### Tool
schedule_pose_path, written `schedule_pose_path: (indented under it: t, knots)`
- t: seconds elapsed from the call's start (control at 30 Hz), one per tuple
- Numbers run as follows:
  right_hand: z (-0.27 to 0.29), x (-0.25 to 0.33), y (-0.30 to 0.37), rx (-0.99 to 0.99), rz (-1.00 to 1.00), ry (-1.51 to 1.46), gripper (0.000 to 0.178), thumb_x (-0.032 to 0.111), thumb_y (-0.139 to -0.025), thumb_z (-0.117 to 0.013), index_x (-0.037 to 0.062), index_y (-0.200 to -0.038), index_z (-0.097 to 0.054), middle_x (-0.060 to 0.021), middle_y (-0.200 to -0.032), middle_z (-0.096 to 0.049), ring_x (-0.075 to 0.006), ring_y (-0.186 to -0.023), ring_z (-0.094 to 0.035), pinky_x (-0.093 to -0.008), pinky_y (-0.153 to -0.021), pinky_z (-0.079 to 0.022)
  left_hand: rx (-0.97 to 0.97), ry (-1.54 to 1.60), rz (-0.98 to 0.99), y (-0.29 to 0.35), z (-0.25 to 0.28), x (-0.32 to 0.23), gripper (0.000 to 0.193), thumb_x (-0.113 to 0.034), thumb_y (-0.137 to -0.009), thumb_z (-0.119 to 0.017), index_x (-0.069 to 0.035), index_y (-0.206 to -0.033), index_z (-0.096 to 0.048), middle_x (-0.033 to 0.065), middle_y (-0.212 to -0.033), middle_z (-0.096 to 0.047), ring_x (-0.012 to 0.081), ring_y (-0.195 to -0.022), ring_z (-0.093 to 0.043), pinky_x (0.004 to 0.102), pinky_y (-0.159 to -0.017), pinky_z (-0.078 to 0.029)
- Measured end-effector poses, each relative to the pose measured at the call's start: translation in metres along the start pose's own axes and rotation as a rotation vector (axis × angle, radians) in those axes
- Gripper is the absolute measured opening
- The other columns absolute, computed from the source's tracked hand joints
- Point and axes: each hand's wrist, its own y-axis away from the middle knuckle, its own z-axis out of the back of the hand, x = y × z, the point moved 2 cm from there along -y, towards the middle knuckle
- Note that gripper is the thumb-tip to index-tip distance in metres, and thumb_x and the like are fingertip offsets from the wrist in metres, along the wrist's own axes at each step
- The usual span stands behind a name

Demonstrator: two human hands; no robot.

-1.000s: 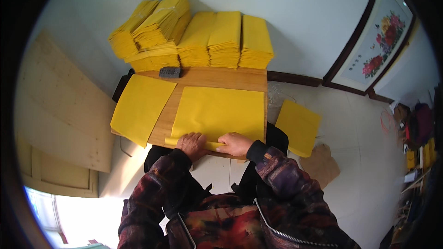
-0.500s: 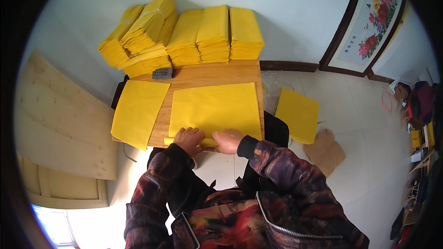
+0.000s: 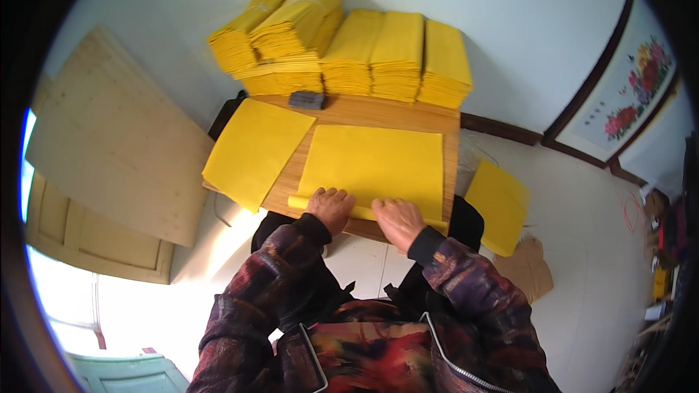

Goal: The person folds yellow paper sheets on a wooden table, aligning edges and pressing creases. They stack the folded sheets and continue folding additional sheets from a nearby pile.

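Observation:
A yellow sheet of paper (image 3: 373,160) lies in front of me on the wooden table (image 3: 357,110), its near edge turned over into a roll or fold. My left hand (image 3: 332,209) is closed over the left part of that edge, fingertips curled on top. A short way to the right, my right hand (image 3: 400,223) grips the same edge with its thumb toward the left hand. Whether it is one sheet or several, I cannot tell. To the left, more yellow paper (image 3: 258,149) lies slanted, overhanging the table's near edge.
Thick stacks of folded yellow paper (image 3: 393,54) line the table's far side against the wall. A dark grey block (image 3: 306,100) sits before them. Right of the table are another yellow sheet (image 3: 499,207) and brown paper (image 3: 529,269). A wooden board (image 3: 120,138) leans at left.
My hands have moved apart along the near edge, and the turned-over strip now shows between them. The whole view has shifted, with the table appearing further right.

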Motion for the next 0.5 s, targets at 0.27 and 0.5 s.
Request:
schedule_pose_path:
  t: [0.27,0.5]
  knots:
    - [0.030,-0.020,0.038,0.144,0.080,-0.305,0.034,0.027,-0.080,-0.067,0.0007,-0.098,-0.056,-0.0169,-0.102,-0.060,-0.0345,-0.099,-0.057,-0.0450,-0.080,-0.048,0.119,0.127,-0.046,0.031,0.031,0.001,0.070,-0.042,-0.068,-0.073,-0.013,-0.128,-0.050,0.0138,-0.124,-0.053,0.0314,-0.117,-0.049,0.0472,-0.100,-0.031]
    - [0.020,-0.110,0.022,-0.367,-0.282,-0.375,0.037,0.017,-0.080,-0.065,-0.0011,-0.110,-0.053,-0.0221,-0.108,-0.058,-0.0388,-0.105,-0.053,-0.0453,-0.088,-0.044,0.071,0.173,-0.043,0.047,0.023,0.006,0.068,-0.051,-0.076,-0.068,-0.014,-0.130,-0.049,0.0145,-0.137,-0.044,0.0291,-0.130,-0.038,0.0518,-0.106,-0.026]
